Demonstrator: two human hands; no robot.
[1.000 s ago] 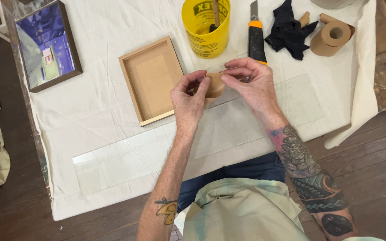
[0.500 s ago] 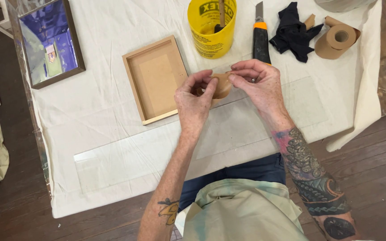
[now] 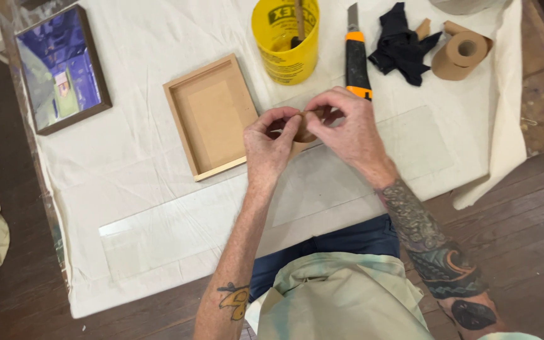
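We hold a small brown tape roll [image 3: 305,128] between both hands above the white cloth [image 3: 133,151] that covers the table. Our left hand [image 3: 267,146] pinches the roll from the left, thumb and fingers closed on it; our right hand [image 3: 345,129] closes on it from the right, fingertips curled over its edge, so most of the roll is hidden. The roll sits in the air just beside the lower right corner of an empty wooden frame [image 3: 211,116], which lies face down on the cloth. Behind our hands stands a yellow bucket [image 3: 284,38] with a stick in it, and next to it lies a utility knife [image 3: 356,60] with an orange and black handle, its near end just by our right knuckles. Further right lie a black rag [image 3: 400,43] and a bigger roll of brown paper tape [image 3: 459,51]. A framed picture [image 3: 60,69] lies far left. Clear glass sheets [image 3: 177,226] rest flat on the cloth under and beside our wrists.
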